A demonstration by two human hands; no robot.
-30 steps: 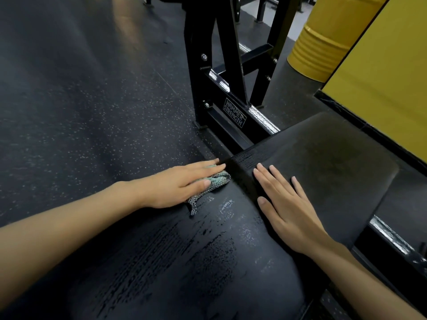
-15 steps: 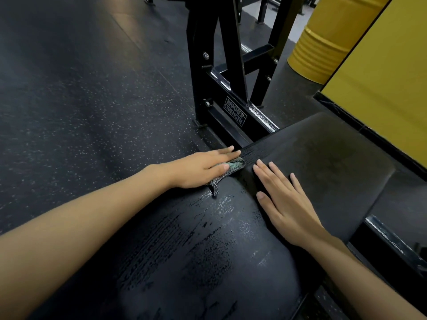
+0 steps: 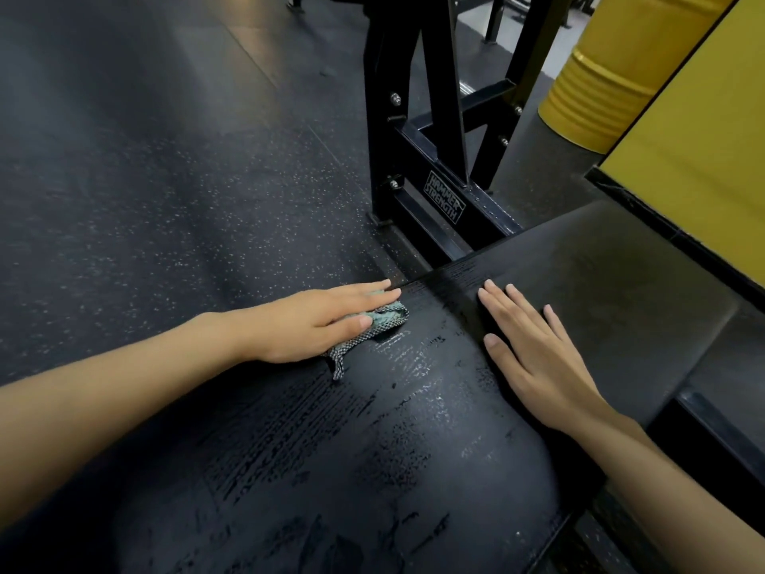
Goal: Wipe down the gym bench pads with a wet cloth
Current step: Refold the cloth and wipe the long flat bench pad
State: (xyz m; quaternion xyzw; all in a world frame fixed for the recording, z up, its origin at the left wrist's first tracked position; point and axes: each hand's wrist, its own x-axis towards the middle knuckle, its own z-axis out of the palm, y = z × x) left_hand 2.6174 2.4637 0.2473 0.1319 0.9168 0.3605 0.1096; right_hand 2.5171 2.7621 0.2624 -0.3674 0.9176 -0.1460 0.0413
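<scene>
Speckled dark rubber flooring (image 3: 145, 200) surrounds a wet-streaked black vinyl bench pad (image 3: 372, 441). Straight, flat fingers of the right hand (image 3: 534, 358) rest near the pad's far edge. At its far left corner, the left hand (image 3: 314, 321) presses outstretched fingers on a crumpled teal-and-grey cloth (image 3: 372, 329).

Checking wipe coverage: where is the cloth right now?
In the head view, the cloth lies left of centre on the wet near pad, pressed under the left hand near the pad's far edge, left of the right hand.
</scene>
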